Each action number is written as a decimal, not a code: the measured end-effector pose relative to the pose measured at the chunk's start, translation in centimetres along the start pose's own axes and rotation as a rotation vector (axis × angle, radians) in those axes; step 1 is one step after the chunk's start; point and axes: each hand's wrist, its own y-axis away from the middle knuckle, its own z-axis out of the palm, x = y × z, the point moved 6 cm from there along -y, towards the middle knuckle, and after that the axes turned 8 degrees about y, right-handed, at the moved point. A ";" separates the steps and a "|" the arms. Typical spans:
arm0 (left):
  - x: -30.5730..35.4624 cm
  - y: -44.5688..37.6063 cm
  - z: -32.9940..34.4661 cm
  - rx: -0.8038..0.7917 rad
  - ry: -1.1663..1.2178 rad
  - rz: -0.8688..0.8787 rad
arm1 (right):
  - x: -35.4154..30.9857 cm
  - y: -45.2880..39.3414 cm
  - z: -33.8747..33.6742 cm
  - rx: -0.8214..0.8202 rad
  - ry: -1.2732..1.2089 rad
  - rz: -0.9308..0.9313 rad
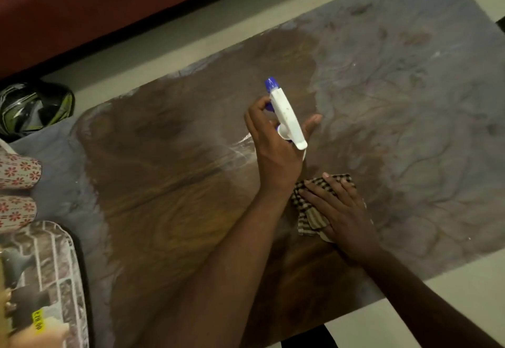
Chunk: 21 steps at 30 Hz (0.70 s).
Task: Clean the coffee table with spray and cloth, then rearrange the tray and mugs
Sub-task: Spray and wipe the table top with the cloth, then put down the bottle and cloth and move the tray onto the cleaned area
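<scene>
The coffee table (pixel 191 183) fills your view, its middle dark and clean, its far right end grey with dust. A patterned tray (pixel 54 279) sits at the table's left end, with two floral mugs (pixel 19 172) just beyond it. Your left hand (pixel 276 150) grips the spray bottle (pixel 287 118) above the table's middle. Your right hand (pixel 338 211) presses flat-fingered on the checked cloth (pixel 308 213), just beside it.

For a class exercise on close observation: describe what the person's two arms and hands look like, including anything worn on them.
Both forearms are bare as far as the picture shows: no sleeve or cuff appears. The left hand and right hand carry no gloves, and no ring, watch or bracelet is visible. Fingernails look short and unpainted.
</scene>
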 end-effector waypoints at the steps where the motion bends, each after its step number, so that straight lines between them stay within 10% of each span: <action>1: -0.1 0.0 0.2 -0.003 0.010 0.004 | 0.0 -0.1 0.1 -0.001 0.005 0.003; 13: -0.4 2.0 -3.9 -0.095 -0.089 -0.027 | -0.2 -0.7 -0.4 -0.149 -0.122 0.018; 21: -3.3 7.7 -17.8 0.037 -0.222 -0.173 | -14.9 -3.5 -2.6 -0.006 -0.407 -0.081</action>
